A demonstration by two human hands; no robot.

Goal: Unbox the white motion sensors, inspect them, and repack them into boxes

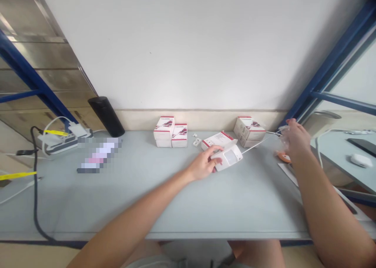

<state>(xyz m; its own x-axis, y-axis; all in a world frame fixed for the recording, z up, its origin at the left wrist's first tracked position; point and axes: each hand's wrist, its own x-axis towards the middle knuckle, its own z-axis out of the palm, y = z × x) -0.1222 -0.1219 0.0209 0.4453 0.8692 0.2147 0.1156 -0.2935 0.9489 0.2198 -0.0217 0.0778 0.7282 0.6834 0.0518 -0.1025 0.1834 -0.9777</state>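
Observation:
My left hand point(205, 162) is closed round a white motion sensor point(231, 157) with a pale rectangular window, held just above the table. From the sensor's right end a thin white cable point(257, 144) runs up to the right, toward my right hand. At the right of the table my right hand point(296, 137) is raised, its fingers pinched on a crumpled clear plastic bag point(282, 139). Behind the sensor lies an opened white and red box point(217, 139). Small white plastic parts point(196, 142) rest to the left of that box.
Two small boxes point(164, 137) stand by the wall, another box point(249, 132) farther right. On the left are a black cylinder point(107, 117), a blurred phone point(99, 156), a power strip point(69, 141) and a black cable point(35, 189). An orange object point(283, 157) and papers point(289, 174) lie at right.

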